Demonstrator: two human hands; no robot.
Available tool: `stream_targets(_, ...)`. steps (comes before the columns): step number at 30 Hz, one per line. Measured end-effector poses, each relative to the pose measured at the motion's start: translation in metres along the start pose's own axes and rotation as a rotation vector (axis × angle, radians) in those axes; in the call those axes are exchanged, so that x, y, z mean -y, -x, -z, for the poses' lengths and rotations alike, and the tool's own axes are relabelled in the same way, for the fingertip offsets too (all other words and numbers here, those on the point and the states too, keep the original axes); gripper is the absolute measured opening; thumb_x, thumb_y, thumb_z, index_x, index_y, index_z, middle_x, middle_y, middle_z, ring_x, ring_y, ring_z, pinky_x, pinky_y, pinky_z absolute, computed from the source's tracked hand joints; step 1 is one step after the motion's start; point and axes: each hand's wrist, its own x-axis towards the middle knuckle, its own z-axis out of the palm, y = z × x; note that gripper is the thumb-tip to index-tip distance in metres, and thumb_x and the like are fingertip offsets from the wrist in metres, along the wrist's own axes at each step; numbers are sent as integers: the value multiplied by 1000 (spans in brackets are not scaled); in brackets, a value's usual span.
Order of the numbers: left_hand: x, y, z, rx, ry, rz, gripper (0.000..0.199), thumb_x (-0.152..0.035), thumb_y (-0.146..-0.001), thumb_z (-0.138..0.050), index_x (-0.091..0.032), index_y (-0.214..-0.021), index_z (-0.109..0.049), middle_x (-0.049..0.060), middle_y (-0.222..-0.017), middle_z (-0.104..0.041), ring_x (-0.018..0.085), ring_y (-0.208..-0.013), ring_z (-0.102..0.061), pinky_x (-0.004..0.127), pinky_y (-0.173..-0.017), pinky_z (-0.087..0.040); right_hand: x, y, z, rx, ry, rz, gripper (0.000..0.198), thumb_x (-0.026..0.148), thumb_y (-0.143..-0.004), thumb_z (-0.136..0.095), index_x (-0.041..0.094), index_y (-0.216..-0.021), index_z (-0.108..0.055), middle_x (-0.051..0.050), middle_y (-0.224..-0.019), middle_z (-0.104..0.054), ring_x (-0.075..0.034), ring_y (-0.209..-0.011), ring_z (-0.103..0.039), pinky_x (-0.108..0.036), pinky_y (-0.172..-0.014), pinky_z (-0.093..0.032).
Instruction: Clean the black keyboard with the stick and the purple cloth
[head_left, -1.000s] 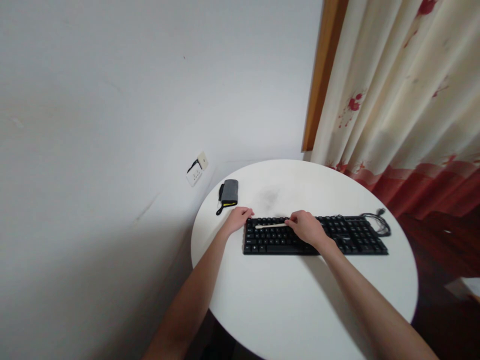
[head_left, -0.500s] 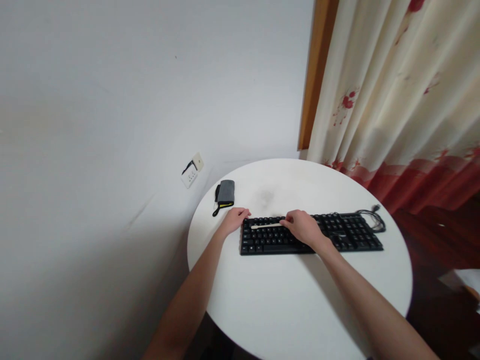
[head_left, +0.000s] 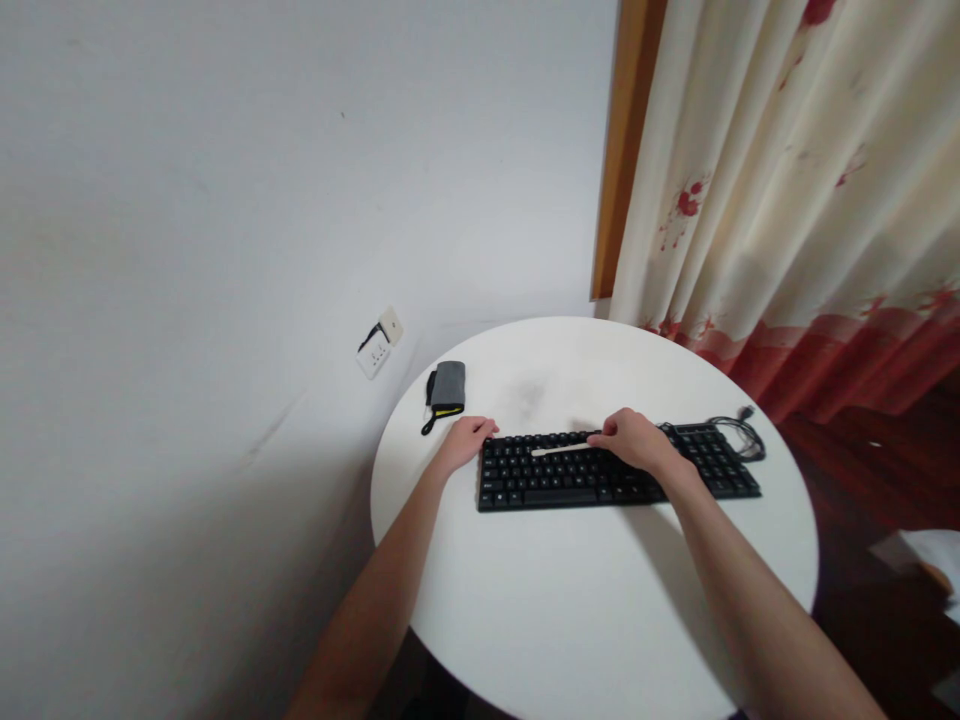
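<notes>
A black keyboard (head_left: 559, 495) lies flat across the white round table (head_left: 540, 600). My left hand (head_left: 466, 440) is at its far left corner, fingers bent against the edge and holding it. Between the thumb and fingers of my right hand (head_left: 628, 438) is a slim white toothbrush (head_left: 562, 449). Its small head points left and lies over the upper rows of keys. The right hand hovers low above the middle of the keyboard and hides some keys. The rest of the handle is inside the hand.
A grey folded cloth pouch (head_left: 448, 386) with a black loop lies behind my left hand. The keyboard's coiled cable (head_left: 742, 435) rests at the right. A wall with a socket (head_left: 373, 354) borders the table on the left; a floral curtain (head_left: 720, 220) hangs behind.
My right hand has slid to the right along the keyboard with the toothbrush. My left hand stays at the corner. The view has shifted slightly.
</notes>
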Motion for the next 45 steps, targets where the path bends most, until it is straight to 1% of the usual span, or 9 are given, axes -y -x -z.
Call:
stream_targets(3,1,0,0,3,5,-1,42,-42,-86,-44,-13,-82,-74,7,-77,-73,20,-72,-64,28,-67,-44,-8,-2,3,15,-1,-4,31,49,-77,-67,19,-70,-70,-7,-76,-70,-17,-68,-62,-26,-60,-38)
stream_targets(7,1,0,0,5,1,1,42,-42,-86,-43,-13,-82,-74,7,-76,-73,20,-71,-64,28,-67,-44,-6,-2,1,4,10,3,31,49,-78,-67,19,-73,-71,-7,-80,-71,-17,-70,-62,-26,-60,-38)
stream_targets(17,-1,-1,0,3,-17,-1,43,-44,-86,-43,-14,-82,-74,6,-76,-73,20,-70,-64,28,-66,-44,35,12,-20,-25,17,58,32,51,-84,-61,21,-79,-70,-8,-84,-71,-19,-74,-63,-27,-62,-39)
stream_targets(21,-3,0,1,-4,-15,-7,43,-44,-86,-43,-13,-81,-74,7,-76,-73,21,-72,-64,29,-67,-44,41,14,-23,-26,16,76,33,51,-85,-59,21,-78,-69,-7,-84,-71,-19,-74,-63,-27,-63,-40)
stream_targets(25,-8,2,2,-1,-17,-1,42,-43,-85,-44,-14,-80,-74,7,-75,-73,21,-72,-65,29,-67,-44,30,9,-19,-9,18,68,33,52,-84,-61,20,-77,-70,-8,-82,-70,-19,-74,-63,-27,-64,-40)
stream_targets(31,-6,3,3,1,-22,-13,41,-42,-85,-45,-14,-80,-74,7,-76,-73,21,-72,-65,29,-69,-45,-8,-3,-4,49,-12,4,32,50,-78,-67,19,-74,-70,-7,-78,-70,-17,-68,-62,-26,-59,-39)
stream_targets(36,0,1,2,10,-19,-13,41,-42,-86,-44,-14,-82,-74,7,-76,-73,21,-73,-65,29,-69,-45,-32,-9,5,43,-18,-4,32,49,-76,-68,18,-69,-69,-6,-73,-69,-17,-66,-62,-25,-60,-40)
stream_targets(40,0,1,2,12,-25,-7,41,-42,-85,-44,-14,-82,-74,7,-76,-73,21,-73,-65,29,-69,-45,-29,-7,6,25,-4,-1,31,49,-76,-67,18,-72,-69,-7,-75,-70,-18,-67,-62,-26,-60,-39)
stream_targets(45,-4,2,2,7,-28,-8,41,-43,-85,-45,-14,-82,-74,7,-77,-73,21,-74,-65,29,-70,-46,-11,-2,2,11,36,-23,31,50,-76,-67,19,-74,-69,-7,-79,-70,-18,-70,-62,-26,-58,-37)
